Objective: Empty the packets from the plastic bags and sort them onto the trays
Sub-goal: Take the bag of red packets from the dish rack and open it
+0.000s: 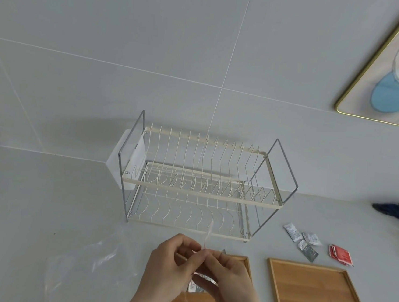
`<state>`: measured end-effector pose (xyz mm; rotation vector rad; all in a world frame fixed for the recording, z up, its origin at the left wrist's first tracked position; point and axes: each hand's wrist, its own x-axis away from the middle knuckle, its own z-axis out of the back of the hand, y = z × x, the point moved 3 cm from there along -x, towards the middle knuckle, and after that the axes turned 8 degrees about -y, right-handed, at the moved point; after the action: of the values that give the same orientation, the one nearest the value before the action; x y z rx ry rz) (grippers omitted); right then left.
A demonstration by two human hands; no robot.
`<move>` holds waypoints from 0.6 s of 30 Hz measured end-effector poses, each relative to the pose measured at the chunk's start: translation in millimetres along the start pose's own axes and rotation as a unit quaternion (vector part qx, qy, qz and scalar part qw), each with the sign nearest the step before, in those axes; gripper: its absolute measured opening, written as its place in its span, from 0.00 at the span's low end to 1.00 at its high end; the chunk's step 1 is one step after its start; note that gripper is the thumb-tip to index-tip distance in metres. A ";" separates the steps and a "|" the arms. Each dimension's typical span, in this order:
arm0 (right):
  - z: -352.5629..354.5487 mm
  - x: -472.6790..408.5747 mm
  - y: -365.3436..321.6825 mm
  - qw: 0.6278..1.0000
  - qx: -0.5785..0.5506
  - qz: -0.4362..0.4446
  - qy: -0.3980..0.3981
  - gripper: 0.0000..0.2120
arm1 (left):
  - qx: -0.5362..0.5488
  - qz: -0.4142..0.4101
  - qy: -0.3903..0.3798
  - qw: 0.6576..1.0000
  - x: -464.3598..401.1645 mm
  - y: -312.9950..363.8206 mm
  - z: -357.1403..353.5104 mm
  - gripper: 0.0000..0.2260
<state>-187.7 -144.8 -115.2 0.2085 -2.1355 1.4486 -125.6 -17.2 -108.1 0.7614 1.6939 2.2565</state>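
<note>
My left hand (169,272) and my right hand (229,285) are pinched together on the knotted neck of a clear plastic bag (201,282) that holds silver packets. They hover over the left wooden tray (243,262), which they mostly hide. The right wooden tray (314,288) lies bare. An empty clear bag (89,267) lies flat to the left. Beyond the right tray, white and grey packets (302,241) and red packets (340,254) lie loose on the counter.
A two-tier white wire dish rack (200,182) stands against the tiled wall behind my hands. A dark blue cloth (397,213) lies at the far right edge. A gold-framed picture (391,72) hangs on the wall at upper right.
</note>
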 end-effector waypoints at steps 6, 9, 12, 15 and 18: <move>3.5 0.0 2.2 1.000 0.010 -0.008 -0.009 0.10 | -0.043 -0.016 -0.007 0.999 -3.6 -3.4 1.0 0.02; 5.9 -0.2 3.7 0.999 0.041 0.004 0.000 0.09 | -0.011 0.008 -0.026 1.000 -5.0 -7.0 1.4 0.03; 9.4 -4.2 5.4 0.991 0.124 0.027 0.036 0.08 | -0.030 0.007 -0.015 0.999 -4.3 -10.6 2.4 0.03; 10.0 -5.8 5.2 0.971 0.227 0.041 0.063 0.08 | -0.133 -0.021 0.004 0.991 -2.9 -10.2 0.8 0.03; 4.4 -4.2 4.9 0.948 0.302 0.053 0.081 0.07 | -0.191 -0.031 0.010 0.981 -1.9 -10.1 -4.8 0.04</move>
<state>-187.8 -147.4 -122.6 0.1896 -1.5410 2.0758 -127.8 -18.9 -119.2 0.5880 1.2128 2.4427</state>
